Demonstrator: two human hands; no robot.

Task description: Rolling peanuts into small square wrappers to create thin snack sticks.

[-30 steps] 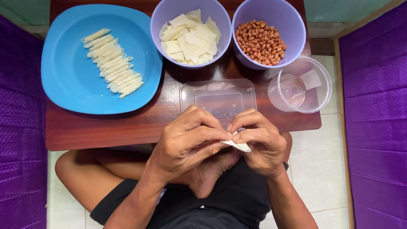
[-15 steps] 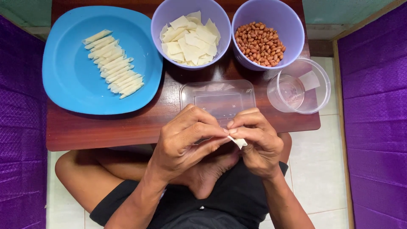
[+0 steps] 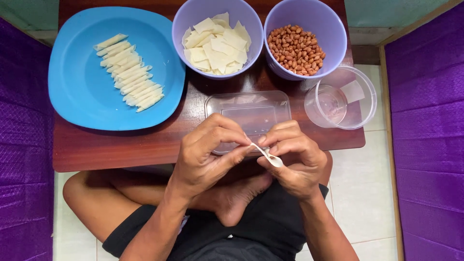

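Note:
My left hand [image 3: 208, 154] and my right hand [image 3: 292, 159] meet just in front of the low wooden table [image 3: 121, 145], both pinching one small pale wrapper [image 3: 270, 156] rolled between the fingertips. Right behind my hands lies a shallow clear plastic tray [image 3: 249, 113]. A purple bowl [image 3: 193, 19] holds several flat pale wrapper pieces. Beside it a second purple bowl [image 3: 328, 24] is filled with peanuts [image 3: 296, 49]. The blue plate [image 3: 77, 92] at the left carries a row of several finished thin rolls [image 3: 129, 79].
A clear round plastic cup with a small slip in it [image 3: 340, 99] stands at the table's right end. Purple quilted walls [image 3: 430, 145] close in on both sides. My crossed legs and foot [image 3: 237, 203] are under my hands, above a pale tiled floor.
My fingers have shifted slightly around the wrapper, which now looks more tightly rolled and pokes out between both thumbs. Nothing on the table has moved.

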